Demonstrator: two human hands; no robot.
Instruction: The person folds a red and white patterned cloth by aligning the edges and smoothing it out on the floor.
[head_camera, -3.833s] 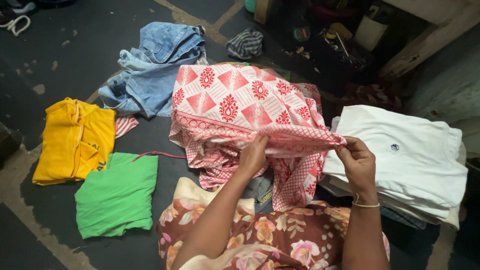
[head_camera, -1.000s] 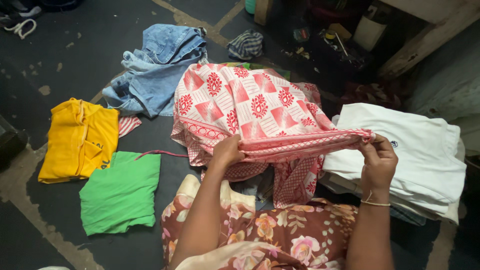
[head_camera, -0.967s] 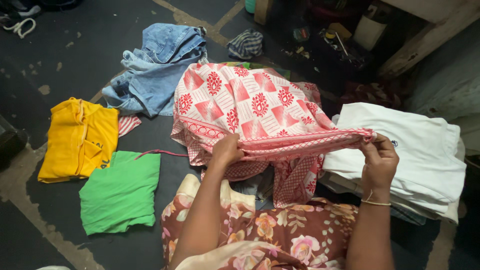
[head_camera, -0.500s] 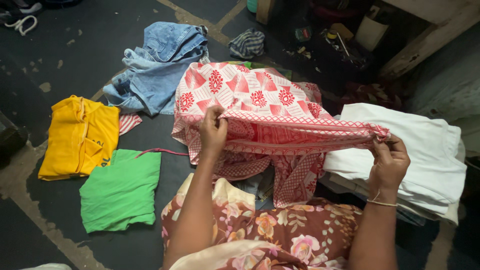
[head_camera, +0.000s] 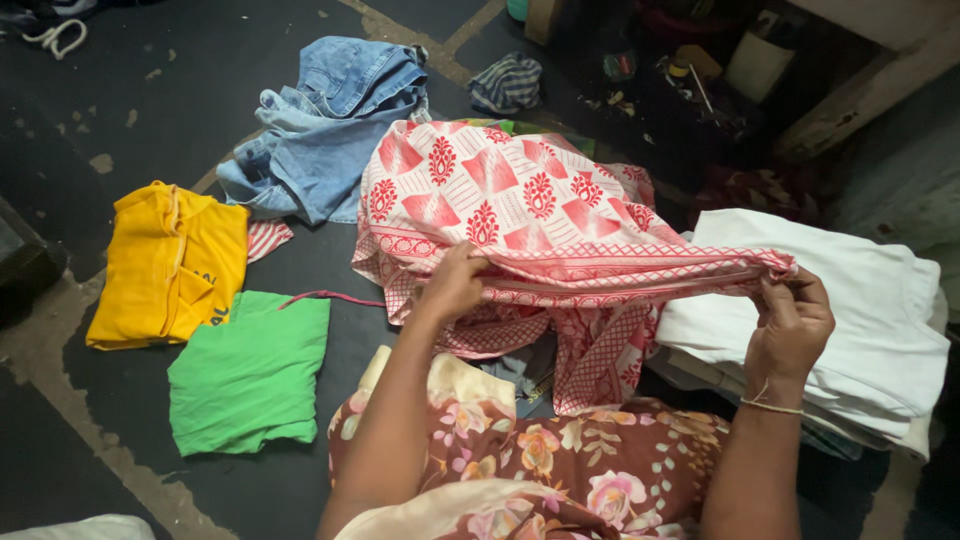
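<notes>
Nearest the camera lies the person's lap in a brown floral-print garment (head_camera: 560, 460). Just beyond it, the left hand (head_camera: 455, 285) and the right hand (head_camera: 790, 325) hold a red-and-white patterned cotton cloth (head_camera: 520, 200) by its folded edge, stretched taut between them; the fingers (head_camera: 470, 265) of the left hand curl closed over the edge, and the right hand's are pinched together on the far corner. The rest of the cloth is heaped on the dark floor (head_camera: 150, 110) ahead. To the right sits a stack of folded white garments (head_camera: 840, 300), touching the cloth. To the left lie a folded green shirt (head_camera: 250, 375) and a folded yellow garment (head_camera: 165, 265). Farther off, crumpled blue denim jeans (head_camera: 325, 125) lie beside the cloth, and a small striped cloth bundle (head_camera: 507, 85) beyond.
</notes>
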